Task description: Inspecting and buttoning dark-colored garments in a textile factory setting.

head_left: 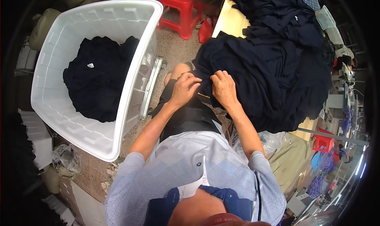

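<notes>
A large heap of dark navy cloth [253, 71] covers most of a pale wooden table in front of me and to the right. At the heap's near left edge, my left hand [184, 89] pinches the navy cloth between thumb and fingers. Close by on the right, my right hand [224, 88] has its fingers curled down onto the same cloth. A short stretch of the fabric lies between the two hands. Whatever the fingertips press against is partly hidden in the folds.
On my left stands a big white plastic bin [136, 68] on a wheeled frame, with dark cloth [99, 79] and a small white tag inside. A red stool [180, 12] is beyond it. Bare tabletop [231, 20] shows at the far side. Clear plastic wrap [263, 142] lies below the table's right part.
</notes>
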`<act>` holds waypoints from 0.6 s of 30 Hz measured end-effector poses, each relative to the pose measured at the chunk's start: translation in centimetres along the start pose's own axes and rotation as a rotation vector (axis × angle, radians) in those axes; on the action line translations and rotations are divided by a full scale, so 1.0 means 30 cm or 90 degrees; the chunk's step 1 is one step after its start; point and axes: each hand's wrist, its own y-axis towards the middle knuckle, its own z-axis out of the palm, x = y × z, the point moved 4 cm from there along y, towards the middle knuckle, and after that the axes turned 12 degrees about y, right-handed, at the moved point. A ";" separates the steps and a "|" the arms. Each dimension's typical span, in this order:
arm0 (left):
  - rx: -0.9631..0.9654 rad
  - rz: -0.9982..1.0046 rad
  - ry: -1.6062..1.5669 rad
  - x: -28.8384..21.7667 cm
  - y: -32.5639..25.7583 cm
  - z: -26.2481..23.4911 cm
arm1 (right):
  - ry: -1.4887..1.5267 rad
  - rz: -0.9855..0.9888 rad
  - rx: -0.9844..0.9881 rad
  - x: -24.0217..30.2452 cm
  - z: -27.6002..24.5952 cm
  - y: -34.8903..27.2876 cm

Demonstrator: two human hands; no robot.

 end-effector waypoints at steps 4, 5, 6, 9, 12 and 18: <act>-0.048 -0.048 -0.004 0.014 -0.044 0.014 | 0.064 -0.138 -0.049 0.159 -0.006 0.003; -0.023 -0.068 -0.011 0.023 -0.046 0.020 | 0.118 -0.157 -0.006 0.176 0.005 0.000; -0.028 -0.067 -0.009 0.020 -0.039 0.014 | 0.156 -0.141 -0.021 0.170 0.023 -0.005; -0.010 -0.007 -0.026 0.030 -0.026 0.010 | 0.197 -0.109 -0.057 0.137 0.056 -0.012; 0.035 -0.173 -0.252 0.089 -0.024 0.021 | 0.221 -0.065 -0.039 0.102 0.058 -0.011; -0.044 0.101 0.114 0.050 0.064 -0.032 | 0.103 0.004 0.013 0.116 0.056 0.018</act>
